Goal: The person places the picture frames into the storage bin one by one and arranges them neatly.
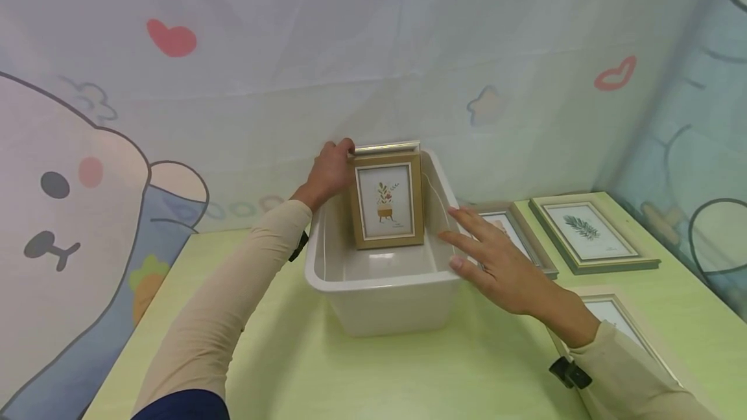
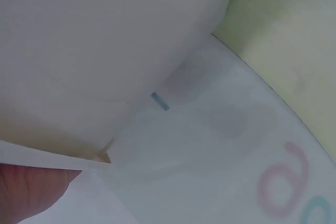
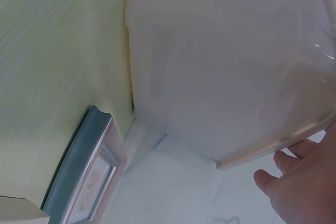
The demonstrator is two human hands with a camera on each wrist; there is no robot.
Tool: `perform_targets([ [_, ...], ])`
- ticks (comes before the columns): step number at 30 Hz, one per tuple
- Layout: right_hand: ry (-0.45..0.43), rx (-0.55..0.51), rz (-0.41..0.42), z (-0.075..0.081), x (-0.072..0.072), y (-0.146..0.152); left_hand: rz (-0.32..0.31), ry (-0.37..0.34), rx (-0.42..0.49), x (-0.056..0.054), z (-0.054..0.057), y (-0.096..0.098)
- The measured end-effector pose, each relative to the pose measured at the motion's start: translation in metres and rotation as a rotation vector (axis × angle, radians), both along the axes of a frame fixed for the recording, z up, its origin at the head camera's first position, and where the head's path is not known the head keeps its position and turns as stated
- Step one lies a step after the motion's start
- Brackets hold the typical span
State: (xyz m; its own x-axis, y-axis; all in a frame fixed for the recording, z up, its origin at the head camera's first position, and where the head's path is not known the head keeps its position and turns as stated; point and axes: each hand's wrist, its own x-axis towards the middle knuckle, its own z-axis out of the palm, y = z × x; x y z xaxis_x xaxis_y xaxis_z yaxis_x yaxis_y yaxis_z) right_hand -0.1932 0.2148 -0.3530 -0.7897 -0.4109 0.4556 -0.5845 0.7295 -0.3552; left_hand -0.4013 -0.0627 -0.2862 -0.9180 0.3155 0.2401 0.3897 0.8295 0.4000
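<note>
A white plastic bin [image 1: 391, 310] stands against the fabric backdrop. Inside it, a gold picture frame [image 1: 385, 206] with a potted-plant print leans upright at the back. Behind its top shows the silvery edge of another frame [image 1: 388, 147]. My left hand [image 1: 331, 172] grips the gold frame's upper left corner, at the bin's back left; most of its fingertips are hidden. In the left wrist view only a fingertip [image 2: 37, 190] shows, beside the bin's rim. My right hand [image 1: 502, 264] spreads its fingers at the bin's right rim and holds nothing; whether they touch the rim I cannot tell.
Right of the bin lie several more picture frames: one partly behind my right hand [image 1: 528, 238], one with a leaf print [image 1: 589, 232], and one under my right forearm [image 1: 618, 316]. The light green table [image 1: 327, 381] ends at the cartoon-printed backdrop [image 1: 350, 50].
</note>
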Motion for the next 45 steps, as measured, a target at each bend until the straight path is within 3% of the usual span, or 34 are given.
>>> perform_targets([
  [7,-0.003,0.006,0.003,0.001,0.0,-0.002,0.016,0.008,0.006,0.0,0.006,-0.006],
  [14,-0.004,0.017,-0.009,0.002,-0.002,-0.003,-0.023,-0.013,0.036,0.0,0.02,-0.02],
  [21,0.017,0.008,0.009,0.001,-0.007,-0.004,-0.076,-0.064,-0.014,0.012,0.033,-0.033],
  [26,0.015,0.003,0.017,0.0,-0.009,-0.005,-0.103,0.002,-0.09,0.034,0.035,-0.034],
  [30,0.017,-0.003,0.028,0.0,-0.01,-0.005,-0.104,0.068,-0.169,0.059,0.038,-0.035],
  [34,0.023,-0.007,0.026,0.001,-0.009,-0.001,-0.15,0.077,-0.18,0.085,0.037,-0.039],
  [39,0.026,-0.011,0.024,0.001,-0.008,0.003,-0.212,0.064,-0.154,0.115,0.029,-0.048],
  [45,0.014,-0.014,0.029,-0.002,-0.008,0.005,-0.27,0.041,-0.125,0.152,0.01,-0.059],
])
